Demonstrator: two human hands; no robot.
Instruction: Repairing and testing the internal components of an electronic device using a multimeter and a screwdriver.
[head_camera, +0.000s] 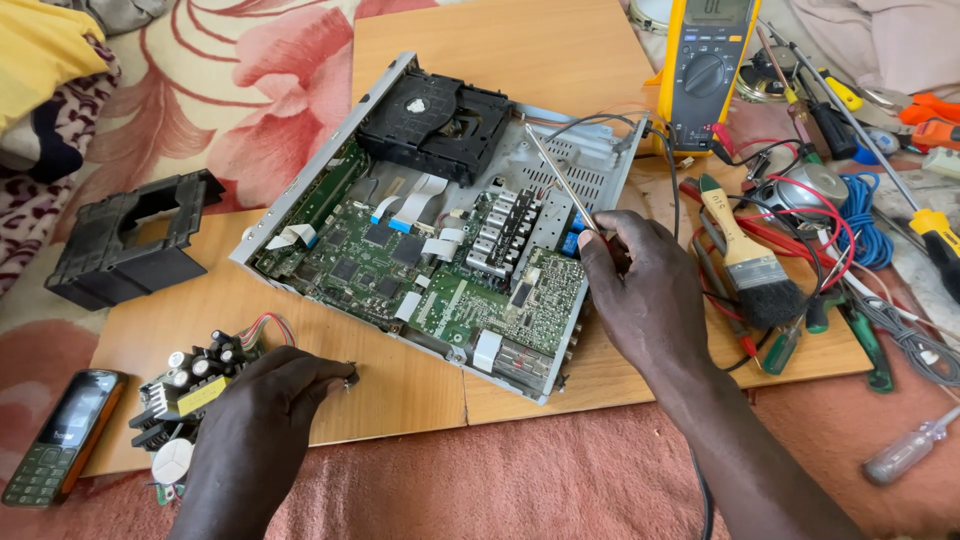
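Wooden board (520, 50) over floral cloth (250, 90); right fingers (600, 250) gripping probe (560, 180), left fingers (320, 375) curled.

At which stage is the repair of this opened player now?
Done: the cover is off the disc player chassis, and a small power board lies beside it. In hand: the right hand holds a thin metal rod over the chassis; the left hand rests on the wooden board. Left: the player remains open.

Screwdriver (562, 180) handle hidden in fist
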